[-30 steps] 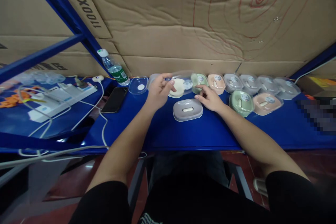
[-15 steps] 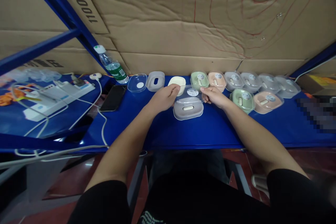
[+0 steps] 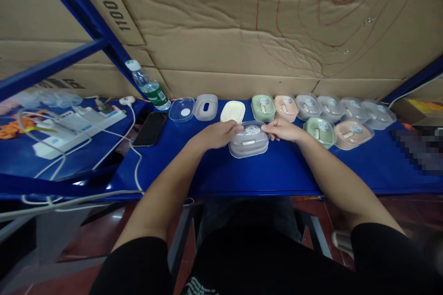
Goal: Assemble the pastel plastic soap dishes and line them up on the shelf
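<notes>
My left hand (image 3: 220,134) and my right hand (image 3: 283,130) grip opposite sides of a clear plastic lid (image 3: 254,129) with a round sticker. The lid sits over a grey box (image 3: 248,151) with a pale handle bar; whether it is fully seated I cannot tell. Fingers of both hands are closed at the lid's far corners. Behind my left hand lies a cream-coloured piece (image 3: 233,111). A grey shell with an oval slot (image 3: 205,108) and another clear lid (image 3: 182,109) lie further left.
On the right stand several lidded boxes, among them a green one (image 3: 319,132) and a pink one (image 3: 353,135). A water bottle (image 3: 151,88), black phone (image 3: 150,129) and power strip (image 3: 79,131) with cables are on the left. Cardboard (image 3: 207,32) walls the back.
Both hands have lowered the clear lid towards me, from above and behind the grey box down onto it. The cream piece is now less covered by my left hand.
</notes>
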`<state>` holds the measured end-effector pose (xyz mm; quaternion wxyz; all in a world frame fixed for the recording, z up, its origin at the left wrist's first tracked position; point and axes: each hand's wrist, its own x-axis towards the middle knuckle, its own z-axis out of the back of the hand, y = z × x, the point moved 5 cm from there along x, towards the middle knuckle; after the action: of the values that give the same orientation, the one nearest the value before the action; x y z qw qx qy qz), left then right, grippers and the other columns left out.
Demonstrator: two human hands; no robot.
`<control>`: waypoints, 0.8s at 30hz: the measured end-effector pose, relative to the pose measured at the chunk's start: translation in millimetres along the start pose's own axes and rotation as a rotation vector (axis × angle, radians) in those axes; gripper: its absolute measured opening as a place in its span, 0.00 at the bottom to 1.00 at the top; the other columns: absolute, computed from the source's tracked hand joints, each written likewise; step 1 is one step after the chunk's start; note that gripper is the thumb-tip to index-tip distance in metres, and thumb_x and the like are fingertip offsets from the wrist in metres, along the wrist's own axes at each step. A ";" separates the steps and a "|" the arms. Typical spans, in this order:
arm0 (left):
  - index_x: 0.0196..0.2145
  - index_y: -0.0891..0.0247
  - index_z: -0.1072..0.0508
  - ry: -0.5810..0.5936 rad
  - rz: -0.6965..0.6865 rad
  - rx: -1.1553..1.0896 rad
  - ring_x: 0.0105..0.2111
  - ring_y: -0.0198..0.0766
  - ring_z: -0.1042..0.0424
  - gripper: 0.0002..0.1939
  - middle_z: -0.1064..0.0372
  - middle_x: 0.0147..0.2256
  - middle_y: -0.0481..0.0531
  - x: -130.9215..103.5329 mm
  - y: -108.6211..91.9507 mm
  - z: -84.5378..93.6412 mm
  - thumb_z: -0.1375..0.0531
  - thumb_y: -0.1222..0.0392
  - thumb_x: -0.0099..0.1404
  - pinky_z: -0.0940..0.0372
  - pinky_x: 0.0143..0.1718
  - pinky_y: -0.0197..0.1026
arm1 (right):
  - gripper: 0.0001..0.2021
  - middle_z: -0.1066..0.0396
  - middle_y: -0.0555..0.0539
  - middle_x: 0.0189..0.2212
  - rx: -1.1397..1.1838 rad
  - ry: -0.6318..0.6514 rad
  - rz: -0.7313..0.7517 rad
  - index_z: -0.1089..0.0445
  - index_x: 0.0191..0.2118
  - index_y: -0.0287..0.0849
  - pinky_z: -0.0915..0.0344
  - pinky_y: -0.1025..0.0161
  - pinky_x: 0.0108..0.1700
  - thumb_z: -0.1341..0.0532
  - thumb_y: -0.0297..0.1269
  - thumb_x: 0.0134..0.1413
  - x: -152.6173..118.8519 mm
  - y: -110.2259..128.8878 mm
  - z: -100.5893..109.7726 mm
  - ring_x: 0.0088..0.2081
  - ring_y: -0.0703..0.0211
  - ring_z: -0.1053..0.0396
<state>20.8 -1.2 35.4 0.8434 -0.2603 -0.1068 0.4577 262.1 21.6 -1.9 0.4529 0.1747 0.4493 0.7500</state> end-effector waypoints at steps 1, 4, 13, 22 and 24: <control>0.46 0.59 0.26 -0.006 -0.017 0.021 0.34 0.42 0.21 0.24 0.20 0.36 0.55 0.5 -0.2 -0.9 0.55 0.41 0.77 0.33 0.36 0.43 | 0.34 0.31 0.50 0.17 -0.002 0.000 0.003 0.33 0.20 0.45 0.44 0.64 0.23 0.42 0.71 0.61 -0.4 0.2 0.7 0.18 0.66 0.41; 0.46 0.59 0.26 -0.020 -0.044 0.065 0.42 0.45 0.21 0.25 0.20 0.44 0.59 1.1 -0.5 -2.7 0.54 0.39 0.76 0.32 0.42 0.45 | 0.33 0.31 0.51 0.17 -0.003 0.001 -0.011 0.32 0.20 0.45 0.44 0.64 0.23 0.40 0.70 0.59 -0.9 -1.3 1.7 0.18 0.66 0.40; 0.52 0.60 0.27 0.076 0.078 0.176 0.46 0.52 0.21 0.32 0.21 0.50 0.63 -3.0 -1.5 -6.9 0.58 0.34 0.76 0.33 0.41 0.46 | 0.32 0.28 0.50 0.18 -0.093 0.080 -0.029 0.28 0.21 0.44 0.42 0.64 0.24 0.39 0.68 0.61 -2.9 -3.1 -1.9 0.18 0.66 0.38; 0.49 0.59 0.26 0.119 0.114 0.177 0.44 0.51 0.22 0.34 0.20 0.48 0.62 -3.9 -4.3 -8.0 0.59 0.31 0.75 0.34 0.42 0.46 | 0.32 0.28 0.50 0.18 -0.078 0.082 -0.044 0.28 0.21 0.43 0.41 0.65 0.24 0.37 0.69 0.59 -2.7 -4.8 -2.6 0.18 0.66 0.35; 0.49 0.60 0.27 0.144 0.123 0.185 0.46 0.53 0.22 0.36 0.21 0.49 0.62 -4.7 -6.1 -7.8 0.60 0.29 0.74 0.34 0.44 0.47 | 0.32 0.28 0.49 0.18 -0.068 0.082 -0.051 0.28 0.22 0.42 0.41 0.66 0.24 0.36 0.69 0.58 -2.0 -6.5 -2.6 0.19 0.66 0.35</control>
<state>25.9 -10.5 32.3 0.8396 -0.2197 0.0131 0.4967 264.8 19.9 -8.5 0.4588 0.1170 0.4458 0.7597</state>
